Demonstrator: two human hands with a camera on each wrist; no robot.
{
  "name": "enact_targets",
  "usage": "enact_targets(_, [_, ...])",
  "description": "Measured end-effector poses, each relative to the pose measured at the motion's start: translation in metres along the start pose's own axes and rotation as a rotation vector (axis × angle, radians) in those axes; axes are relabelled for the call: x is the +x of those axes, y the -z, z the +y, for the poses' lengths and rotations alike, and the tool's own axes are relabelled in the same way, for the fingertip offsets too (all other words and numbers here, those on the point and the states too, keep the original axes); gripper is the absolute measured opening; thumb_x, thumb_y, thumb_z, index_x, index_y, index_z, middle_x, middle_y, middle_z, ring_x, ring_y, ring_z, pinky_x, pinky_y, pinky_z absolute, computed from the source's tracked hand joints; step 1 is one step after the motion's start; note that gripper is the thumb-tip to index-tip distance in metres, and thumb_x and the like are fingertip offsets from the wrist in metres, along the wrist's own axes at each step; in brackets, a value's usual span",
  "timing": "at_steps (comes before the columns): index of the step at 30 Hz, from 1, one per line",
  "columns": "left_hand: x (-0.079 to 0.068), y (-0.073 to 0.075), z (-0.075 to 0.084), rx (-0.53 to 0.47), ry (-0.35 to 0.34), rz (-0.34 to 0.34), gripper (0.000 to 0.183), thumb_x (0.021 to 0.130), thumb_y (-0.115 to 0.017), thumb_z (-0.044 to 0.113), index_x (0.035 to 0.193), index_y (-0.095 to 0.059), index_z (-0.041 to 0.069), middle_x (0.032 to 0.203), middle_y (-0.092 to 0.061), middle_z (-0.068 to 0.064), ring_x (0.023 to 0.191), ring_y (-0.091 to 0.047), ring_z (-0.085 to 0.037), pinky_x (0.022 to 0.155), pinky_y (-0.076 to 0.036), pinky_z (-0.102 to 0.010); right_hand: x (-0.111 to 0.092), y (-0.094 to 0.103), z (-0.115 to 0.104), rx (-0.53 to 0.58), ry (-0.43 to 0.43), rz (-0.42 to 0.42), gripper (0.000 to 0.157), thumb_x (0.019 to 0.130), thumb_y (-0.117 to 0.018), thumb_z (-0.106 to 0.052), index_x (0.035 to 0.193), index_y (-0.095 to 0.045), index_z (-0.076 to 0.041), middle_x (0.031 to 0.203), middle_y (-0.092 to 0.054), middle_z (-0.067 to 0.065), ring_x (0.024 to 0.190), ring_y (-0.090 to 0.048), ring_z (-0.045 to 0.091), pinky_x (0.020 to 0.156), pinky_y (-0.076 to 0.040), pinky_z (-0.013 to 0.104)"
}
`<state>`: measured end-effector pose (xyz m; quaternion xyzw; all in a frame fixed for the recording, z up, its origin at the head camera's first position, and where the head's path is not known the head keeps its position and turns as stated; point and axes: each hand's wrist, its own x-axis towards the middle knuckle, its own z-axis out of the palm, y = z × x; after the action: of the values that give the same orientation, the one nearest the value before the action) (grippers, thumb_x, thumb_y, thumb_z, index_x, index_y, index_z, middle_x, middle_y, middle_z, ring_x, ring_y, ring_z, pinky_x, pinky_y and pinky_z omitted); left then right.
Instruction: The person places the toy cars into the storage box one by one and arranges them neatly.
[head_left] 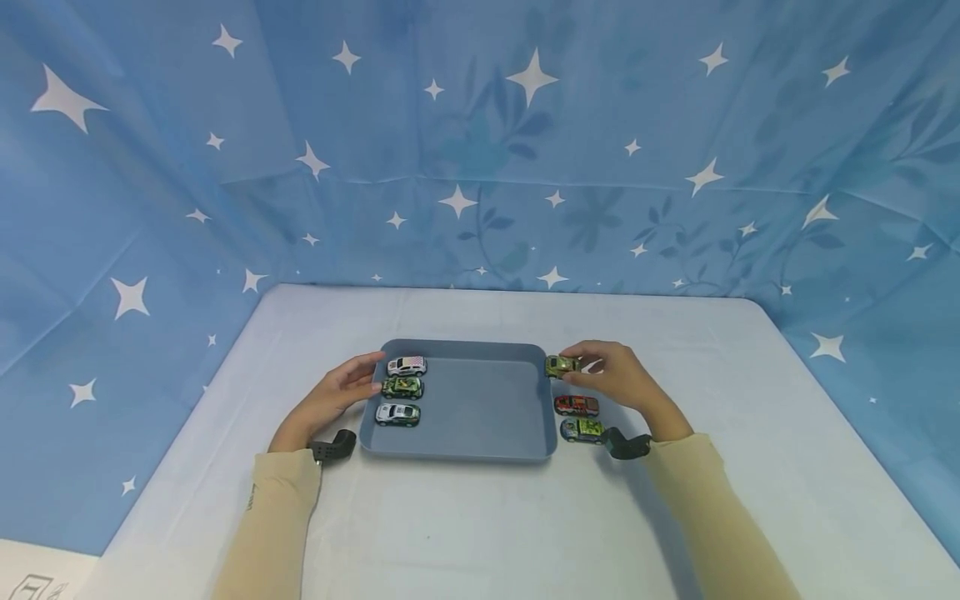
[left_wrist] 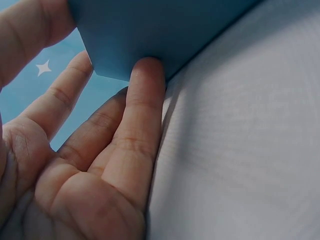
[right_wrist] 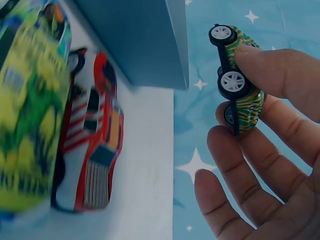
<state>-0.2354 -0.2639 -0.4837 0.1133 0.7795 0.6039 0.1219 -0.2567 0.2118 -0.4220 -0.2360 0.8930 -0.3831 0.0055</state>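
Toy car in the right hand: small, glossy, green with wavy orange-yellow stripes, black lower edge, black tyres, pale spoked wheels; three wheels visible from the right wrist. Body tipped on its side in that view, wheels turned toward the tray. Thumb presses one flank, fingertips bear on the other; car pinched between them near the tips, wheels clear of the skin. Remaining fingers spread loosely below it. From the head, the car sits at the tray's right rim, near the far corner; whether it touches the rim cannot be told. Red car and blue-and-green car lie nearer the person, outside that same rim. Left hand at the tray's left side, fingers apart and fairly straight, tips against the outer wall. Inside, along that side: three more cars in a row.
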Motion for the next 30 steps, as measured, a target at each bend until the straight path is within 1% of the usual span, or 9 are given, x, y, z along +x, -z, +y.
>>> enact_targets(3, [0.000,0.000,0.000,0.001,0.002,0.004,0.065,0.108,-0.065,0.013,0.165,-0.038,-0.001,0.168,-0.037,-0.032,0.155,-0.033,-0.054,0.127,-0.028,-0.066,0.003,-0.005,-0.002,0.007,0.012,0.010,0.029,0.096,-0.082,-0.007,0.123,-0.077,0.002,0.119,-0.077,0.017,0.104,-0.071,0.033,0.090,-0.062,0.049])
enact_targets(7, [-0.001,0.000,0.001,0.016,0.013,0.005,0.066,0.108,-0.066,0.015,0.166,-0.038,0.000,0.169,-0.036,-0.032,0.156,-0.033,-0.054,0.127,-0.027,-0.066,0.007,-0.010,-0.007,0.014,0.007,0.019,0.028,0.096,-0.082,-0.006,0.123,-0.078,0.001,0.116,-0.078,0.014,0.104,-0.071,0.033,0.090,-0.062,0.050])
enact_targets(14, [-0.001,0.000,0.002,0.029,0.023,-0.001,0.068,0.108,-0.067,0.017,0.167,-0.037,0.002,0.169,-0.034,-0.032,0.157,-0.031,-0.054,0.128,-0.025,-0.067,0.012,-0.018,-0.014,0.028,0.018,0.026,0.029,0.096,-0.083,-0.006,0.122,-0.078,0.003,0.118,-0.078,0.018,0.103,-0.072,0.035,0.089,-0.063,0.050])
enact_targets(18, [-0.001,0.000,0.001,0.040,0.026,0.002,0.069,0.107,-0.067,0.018,0.167,-0.037,0.002,0.169,-0.034,-0.032,0.156,-0.031,-0.054,0.127,-0.026,-0.067,0.015,-0.021,-0.016,0.031,0.019,0.023,0.029,0.096,-0.083,-0.007,0.122,-0.078,0.003,0.119,-0.078,0.018,0.103,-0.072,0.035,0.089,-0.062,0.050])
enact_targets(24, [0.000,0.001,0.000,0.041,0.032,0.005,0.069,0.107,-0.067,0.019,0.167,-0.037,0.003,0.168,-0.036,-0.032,0.156,-0.032,-0.054,0.127,-0.027,-0.066,0.022,-0.026,-0.021,0.016,-0.002,0.014,0.029,0.096,-0.083,-0.008,0.123,-0.078,0.000,0.119,-0.078,0.015,0.105,-0.072,0.033,0.091,-0.062,0.049])
enact_targets(30, [0.001,0.000,-0.001,0.042,0.041,0.011,0.068,0.108,-0.067,0.020,0.167,-0.038,0.003,0.168,-0.037,-0.031,0.156,-0.032,-0.053,0.127,-0.028,-0.066,0.027,-0.029,-0.025,0.038,0.007,-0.005,0.029,0.096,-0.083,-0.009,0.123,-0.078,0.001,0.119,-0.077,0.017,0.105,-0.072,0.034,0.089,-0.063,0.048])
